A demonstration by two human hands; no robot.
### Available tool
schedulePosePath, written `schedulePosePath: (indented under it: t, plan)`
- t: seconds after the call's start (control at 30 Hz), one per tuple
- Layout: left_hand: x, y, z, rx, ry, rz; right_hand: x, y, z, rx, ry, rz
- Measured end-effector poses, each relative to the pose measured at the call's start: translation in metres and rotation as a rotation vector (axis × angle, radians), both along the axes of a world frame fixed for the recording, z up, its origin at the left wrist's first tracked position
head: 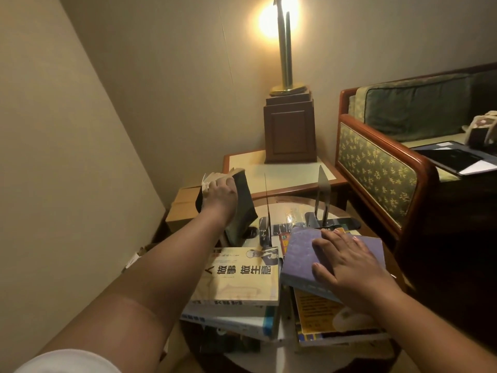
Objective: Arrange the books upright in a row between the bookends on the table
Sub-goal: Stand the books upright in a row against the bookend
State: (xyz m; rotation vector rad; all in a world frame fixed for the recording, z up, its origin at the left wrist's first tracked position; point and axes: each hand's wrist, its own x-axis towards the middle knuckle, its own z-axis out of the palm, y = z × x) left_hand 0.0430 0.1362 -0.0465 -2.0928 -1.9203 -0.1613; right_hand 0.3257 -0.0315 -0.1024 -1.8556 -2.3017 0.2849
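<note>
My left hand (219,196) grips the top of a dark book (243,203), which stands tilted on the round glass table (289,214), left of the thin left bookend (266,200). The right bookend (322,196) stands upright further right, and the gap between the two holds no book. My right hand (347,262) rests flat on a purple book (298,259) that tops the right pile. A cream book with black characters (239,275) tops the left pile, with several more books under both piles.
Behind the round table stands a square side table (290,173) carrying a wooden lamp base (290,130) and a lit brass lamp (285,49). A green patterned sofa (376,168) with papers on its seat runs along the right. Cardboard boxes (183,208) sit at the left by the wall.
</note>
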Motion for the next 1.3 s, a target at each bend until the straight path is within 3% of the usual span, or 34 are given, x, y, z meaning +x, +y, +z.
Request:
schedulePosePath:
  t: [0.37, 0.63, 0.87, 1.03, 1.3]
  plan:
    - [-0.021, 0.012, -0.003, -0.030, 0.125, -0.007, 0.001, -0.001, 0.005, -0.056, -0.015, 0.022]
    - [-0.031, 0.022, 0.006, -0.173, -0.013, -0.078, -0.002, -0.004, 0.009, -0.071, -0.033, -0.016]
    - [-0.054, 0.036, 0.008, -0.183, 0.014, -0.152, -0.006, -0.006, 0.012, -0.096, -0.051, -0.012]
    - [-0.046, 0.037, -0.002, -0.118, -0.112, -0.134, -0.010, -0.008, 0.020, -0.114, -0.216, 0.066]
    - [-0.038, 0.043, -0.007, -0.166, -0.122, -0.074, -0.045, 0.017, 0.047, -0.114, -0.397, 0.162]
